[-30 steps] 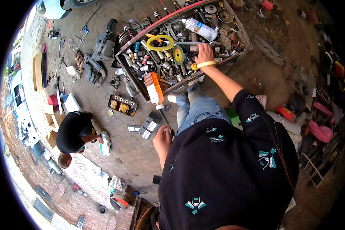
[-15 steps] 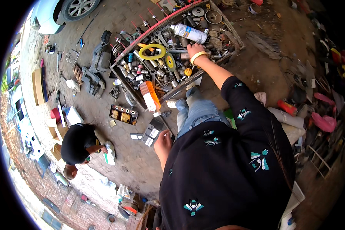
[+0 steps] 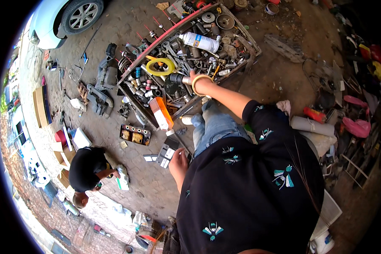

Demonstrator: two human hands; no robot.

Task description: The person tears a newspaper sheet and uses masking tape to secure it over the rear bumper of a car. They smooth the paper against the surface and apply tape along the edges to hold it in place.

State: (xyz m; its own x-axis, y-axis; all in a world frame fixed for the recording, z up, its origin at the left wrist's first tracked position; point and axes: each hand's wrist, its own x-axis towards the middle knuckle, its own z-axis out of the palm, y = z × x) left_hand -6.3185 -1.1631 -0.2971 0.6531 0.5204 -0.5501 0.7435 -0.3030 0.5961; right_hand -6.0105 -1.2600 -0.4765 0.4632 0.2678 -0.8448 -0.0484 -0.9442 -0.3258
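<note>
My right hand (image 3: 197, 82), with a yellow band at the wrist, is closed round a metal cylinder with a wider black round end (image 3: 180, 79). It is over the near side of a large tray (image 3: 129, 95) with a red far edge, heaped with sockets, wrenches and metal parts. Left of the cylinder lies a yellow ring-shaped roll (image 3: 160, 67); a white spray can (image 3: 200, 42) rests beyond my hand. My left hand (image 3: 179, 164) hangs low near my body, fingers loosely bent and nothing visible in it. Close to it, an orange bottle (image 3: 161, 114) leans by the tray's near left corner.
An engine part (image 3: 135, 134) and a dark box with white labels (image 3: 167, 153) lie on the paving. Another person (image 3: 88, 169) bends down at the left, handling a white and green package (image 3: 122, 178). A car (image 3: 51, 23) stands far left; scrap and a pink bag (image 3: 356, 127) lie right.
My right hand has drawn back toward me and left within the tray, with the cylinder now lifted in it. The cylinder's black end covers the green disc seen before. My left hand stays low.
</note>
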